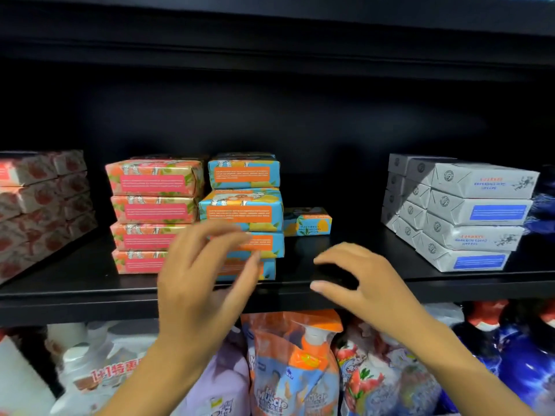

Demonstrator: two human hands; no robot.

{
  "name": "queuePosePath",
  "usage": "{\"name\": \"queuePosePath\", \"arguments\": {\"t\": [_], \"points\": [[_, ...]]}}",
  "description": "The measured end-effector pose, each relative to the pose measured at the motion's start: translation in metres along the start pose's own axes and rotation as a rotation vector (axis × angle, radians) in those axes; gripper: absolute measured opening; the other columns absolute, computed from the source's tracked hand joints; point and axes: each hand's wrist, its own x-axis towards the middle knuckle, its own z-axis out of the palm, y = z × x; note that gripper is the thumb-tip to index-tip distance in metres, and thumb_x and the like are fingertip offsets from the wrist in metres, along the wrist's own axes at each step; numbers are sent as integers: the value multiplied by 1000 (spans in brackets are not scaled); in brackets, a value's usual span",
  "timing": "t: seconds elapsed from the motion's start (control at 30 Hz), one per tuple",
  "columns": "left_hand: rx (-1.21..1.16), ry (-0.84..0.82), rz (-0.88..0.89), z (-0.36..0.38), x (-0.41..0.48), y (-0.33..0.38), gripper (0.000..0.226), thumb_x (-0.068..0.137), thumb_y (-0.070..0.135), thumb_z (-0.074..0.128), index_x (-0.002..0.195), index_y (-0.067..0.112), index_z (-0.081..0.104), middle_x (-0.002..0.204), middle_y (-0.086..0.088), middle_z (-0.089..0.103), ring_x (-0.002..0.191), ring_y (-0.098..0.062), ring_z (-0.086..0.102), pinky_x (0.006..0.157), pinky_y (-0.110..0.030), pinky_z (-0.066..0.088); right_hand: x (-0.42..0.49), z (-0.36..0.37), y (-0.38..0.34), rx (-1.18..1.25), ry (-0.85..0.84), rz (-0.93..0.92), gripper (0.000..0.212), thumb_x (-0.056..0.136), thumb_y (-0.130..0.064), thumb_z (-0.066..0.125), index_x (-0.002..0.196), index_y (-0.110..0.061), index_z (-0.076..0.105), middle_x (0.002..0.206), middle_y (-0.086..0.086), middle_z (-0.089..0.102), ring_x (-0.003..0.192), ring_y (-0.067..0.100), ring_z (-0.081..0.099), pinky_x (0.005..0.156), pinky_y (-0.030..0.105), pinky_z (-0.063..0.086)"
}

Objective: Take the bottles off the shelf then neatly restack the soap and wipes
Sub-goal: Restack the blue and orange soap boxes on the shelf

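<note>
Black shelving fills my feed, and the soap sits in wrapped stacks on the middle shelf [90,292]. At the centre is the blue-and-orange soap stack [243,211], four bars high with edges out of line. The pink soap stack [153,205], also four high, stands against its left side. One small blue soap box [307,222] lies just right of the blue stack, further back.

I see the left hand [198,280] in front of the blue stack's lower bars, fingers spread and blurred; I cannot tell whether it touches them. The right hand [360,277] hovers over the shelf's front edge, fingers loosely curved around nothing.

Grey-white soap boxes [474,211] are stacked well to the right and red-patterned packs [39,205] at far left. Bottles and refill pouches [294,364] crowd the shelf below.
</note>
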Motion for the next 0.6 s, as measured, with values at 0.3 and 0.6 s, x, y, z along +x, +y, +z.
{"name": "queuePosePath", "arguments": {"t": [0.3, 0.6], "points": [[-1, -352, -6, 32, -41, -8, 31, 83, 43, 59, 85, 15, 74, 84, 6, 68, 81, -10, 55, 70, -22, 43, 69, 11, 35, -171, -316, 171, 76, 89, -47, 54, 150, -18, 18, 155, -3, 19, 141, 12, 18, 114, 28, 20], [-30, -395, -91, 30, -36, -7, 32, 80, 47, 58, 79, 20, 75, 79, 12, 66, 77, -4, 52, 68, -19, 41, 57, 6, 24, -301, -134, 66, 46, 94, -36, 51, 135, -17, 43, 135, 0, 45, 124, 17, 34, 96, 35, 41]]}}
